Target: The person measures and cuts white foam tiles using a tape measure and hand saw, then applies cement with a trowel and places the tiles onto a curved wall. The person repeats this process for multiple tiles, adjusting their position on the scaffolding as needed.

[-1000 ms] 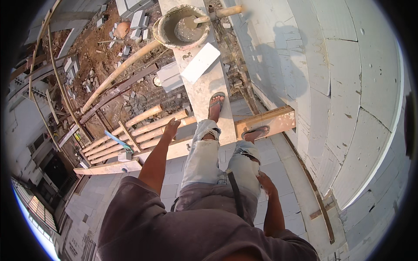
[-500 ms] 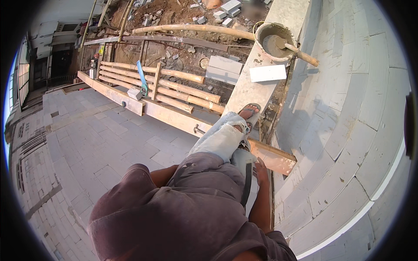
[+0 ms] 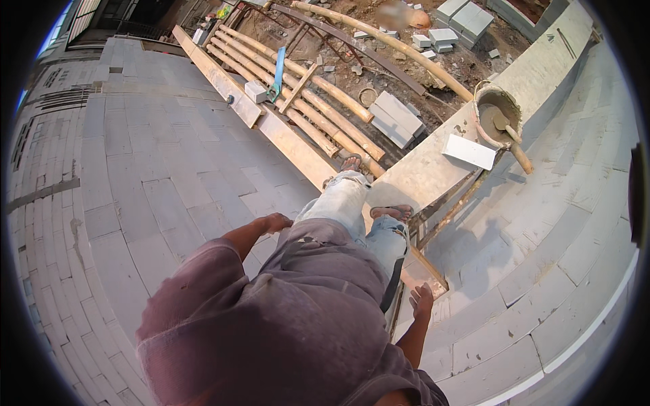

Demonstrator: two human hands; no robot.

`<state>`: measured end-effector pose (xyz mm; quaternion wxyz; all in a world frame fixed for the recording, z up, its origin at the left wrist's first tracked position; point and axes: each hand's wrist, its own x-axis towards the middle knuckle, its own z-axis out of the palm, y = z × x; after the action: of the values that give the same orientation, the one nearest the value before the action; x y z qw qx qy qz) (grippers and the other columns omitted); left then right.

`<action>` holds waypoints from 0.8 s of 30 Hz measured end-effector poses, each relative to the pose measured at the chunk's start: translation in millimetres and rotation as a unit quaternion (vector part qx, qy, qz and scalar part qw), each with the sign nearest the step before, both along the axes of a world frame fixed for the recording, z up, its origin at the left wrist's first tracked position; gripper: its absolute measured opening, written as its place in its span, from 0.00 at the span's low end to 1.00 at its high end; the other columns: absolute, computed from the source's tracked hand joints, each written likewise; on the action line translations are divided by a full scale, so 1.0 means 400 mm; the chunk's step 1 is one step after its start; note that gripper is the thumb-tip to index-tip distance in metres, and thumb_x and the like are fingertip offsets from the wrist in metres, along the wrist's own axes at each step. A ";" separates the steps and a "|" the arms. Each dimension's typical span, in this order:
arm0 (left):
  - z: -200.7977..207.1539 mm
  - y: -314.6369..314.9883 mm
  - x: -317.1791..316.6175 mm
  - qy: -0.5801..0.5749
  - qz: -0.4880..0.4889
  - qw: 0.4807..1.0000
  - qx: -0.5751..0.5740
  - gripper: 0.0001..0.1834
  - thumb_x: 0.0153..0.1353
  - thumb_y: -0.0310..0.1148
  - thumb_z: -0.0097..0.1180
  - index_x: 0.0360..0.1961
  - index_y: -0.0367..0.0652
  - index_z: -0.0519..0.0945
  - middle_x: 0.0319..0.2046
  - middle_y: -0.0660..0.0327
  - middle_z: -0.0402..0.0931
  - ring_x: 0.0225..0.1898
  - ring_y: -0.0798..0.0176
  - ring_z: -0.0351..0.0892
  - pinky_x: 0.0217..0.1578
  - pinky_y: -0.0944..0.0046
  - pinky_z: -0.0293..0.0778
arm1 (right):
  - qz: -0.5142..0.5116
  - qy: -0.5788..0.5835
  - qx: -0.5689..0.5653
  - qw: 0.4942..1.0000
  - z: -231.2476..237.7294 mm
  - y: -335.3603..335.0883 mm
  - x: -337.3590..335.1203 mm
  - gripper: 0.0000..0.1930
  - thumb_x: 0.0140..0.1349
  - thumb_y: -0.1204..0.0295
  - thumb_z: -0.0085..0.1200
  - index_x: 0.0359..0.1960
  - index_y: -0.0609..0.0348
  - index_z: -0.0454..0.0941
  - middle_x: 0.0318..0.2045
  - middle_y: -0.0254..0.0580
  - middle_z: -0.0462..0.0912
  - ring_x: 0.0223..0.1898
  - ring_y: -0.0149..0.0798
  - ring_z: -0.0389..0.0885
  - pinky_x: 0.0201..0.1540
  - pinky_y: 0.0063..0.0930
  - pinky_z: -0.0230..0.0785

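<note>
My left hand hangs beside my left hip, fingers loosely bent and holding nothing. Out from my right side is my right hand, empty with its fingers slightly apart, near the end of a wooden board. Ahead on a wide plank lies a pale rectangular block. Next to it stands a bucket of grey wet mortar, with a wooden-handled tool leaning in it. Neither hand touches these things.
Bamboo poles form a platform ahead left, carrying a blue handsaw and a small block. Beyond are stacked grey blocks on rubble. Block walls rise on the left and right. My sandalled feet stand on boards.
My left hand has come out from beside my hip into view. My right hand has swung away from my thigh. My feet have stepped apart, and the view has turned.
</note>
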<state>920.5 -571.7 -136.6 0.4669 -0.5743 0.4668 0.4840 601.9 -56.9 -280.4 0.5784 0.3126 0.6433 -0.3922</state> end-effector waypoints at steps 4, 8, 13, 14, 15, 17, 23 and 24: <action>-0.082 -0.037 0.118 0.053 0.029 0.983 -0.171 0.36 0.64 0.59 0.52 0.58 0.37 0.77 0.57 0.47 0.75 0.60 0.49 0.73 0.61 0.52 0.68 | 0.004 0.044 0.115 0.992 -0.105 0.102 -0.041 0.20 0.64 0.64 0.48 0.57 0.51 0.72 0.44 0.40 0.76 0.41 0.43 0.78 0.39 0.37 0.71; -0.158 -0.079 0.217 0.022 0.058 0.971 -0.229 0.48 0.61 0.64 0.55 0.69 0.35 0.63 0.62 0.38 0.70 0.66 0.44 0.68 0.65 0.51 0.64 | 0.041 0.071 0.147 0.986 -0.214 0.010 -0.176 0.19 0.64 0.65 0.49 0.57 0.53 0.72 0.43 0.40 0.77 0.40 0.42 0.78 0.37 0.35 0.71; -0.204 -0.229 0.332 0.031 0.090 0.975 -0.202 0.58 0.55 0.69 0.56 0.71 0.31 0.57 0.67 0.37 0.63 0.68 0.42 0.64 0.68 0.53 0.60 | 0.094 0.206 0.074 0.971 -0.337 -0.397 -0.288 0.22 0.66 0.67 0.50 0.62 0.54 0.71 0.49 0.44 0.78 0.40 0.39 0.78 0.36 0.35 0.71; -0.240 -0.262 0.370 0.039 0.102 0.971 -0.214 0.58 0.56 0.69 0.56 0.71 0.31 0.57 0.67 0.37 0.63 0.68 0.42 0.63 0.68 0.53 0.60 | 0.121 0.220 0.057 0.966 -0.339 -0.524 -0.288 0.22 0.67 0.68 0.50 0.62 0.53 0.72 0.47 0.43 0.79 0.38 0.37 0.78 0.34 0.33 0.71; -0.290 -0.291 0.414 0.048 0.114 0.966 -0.226 0.58 0.56 0.69 0.57 0.71 0.31 0.56 0.67 0.37 0.62 0.69 0.42 0.63 0.67 0.53 0.60 | 0.165 0.227 0.026 0.959 -0.353 -0.639 -0.276 0.23 0.67 0.67 0.50 0.64 0.53 0.70 0.48 0.42 0.79 0.40 0.37 0.78 0.37 0.34 0.72; -0.416 -0.355 0.505 0.067 0.141 0.955 -0.252 0.55 0.56 0.66 0.58 0.71 0.32 0.58 0.66 0.36 0.62 0.70 0.42 0.60 0.68 0.53 0.59 | 0.252 0.241 -0.035 0.937 -0.382 -0.871 -0.239 0.26 0.68 0.65 0.49 0.68 0.52 0.66 0.49 0.42 0.79 0.42 0.38 0.79 0.42 0.37 0.73; -0.647 -0.538 0.576 0.123 0.223 0.918 -0.303 0.52 0.55 0.63 0.61 0.71 0.40 0.59 0.70 0.43 0.58 0.72 0.41 0.56 0.69 0.49 0.57 | 0.429 0.166 -0.075 0.885 -0.554 -1.598 0.155 0.23 0.64 0.69 0.53 0.61 0.61 0.73 0.38 0.37 0.80 0.30 0.31 0.79 0.27 0.24 0.70; -0.667 -0.544 0.571 0.130 0.218 0.919 -0.301 0.52 0.54 0.64 0.61 0.72 0.41 0.59 0.71 0.44 0.56 0.72 0.41 0.55 0.69 0.46 0.57 | 0.533 0.147 -0.074 0.830 -0.633 -1.692 0.214 0.23 0.62 0.70 0.54 0.60 0.62 0.74 0.37 0.37 0.81 0.30 0.31 0.79 0.27 0.26 0.71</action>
<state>1149.1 -789.3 -403.4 0.0907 -0.7072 0.5102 0.4810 687.6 -733.7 -533.6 0.6179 -0.1840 0.7564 -0.1102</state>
